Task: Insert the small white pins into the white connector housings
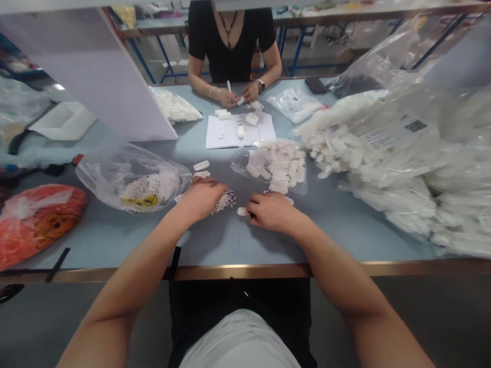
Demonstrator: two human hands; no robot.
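**Two hands at a small heap of white parts**

The left hand (201, 199) lies palm down, fingers curled toward a small heap of white plastic bits (223, 202). Its fingers hide whatever is under them, so its grip cannot be told. The right hand (274, 212) sits just beside the heap, fingertips down against a white plastic block (242, 211) — touching it, though whether they close on it cannot be told either. Both hands are over a grey-blue worktable (115, 240), near its metal-trimmed front edge.

Two more white blocks (201, 165) lie beyond the left hand. A clear bag of white blocks (276, 166) lies open beyond the right hand, and a clear bag of small white bits with a yellow label (132, 179) lies to the left. Far right, a large plastic sack of white parts (402, 163) bulges across the table. Opposite, a co-worker's hands (238, 94) hold a thin white piece — just past a paper sheet (240, 132) with white blocks on it.
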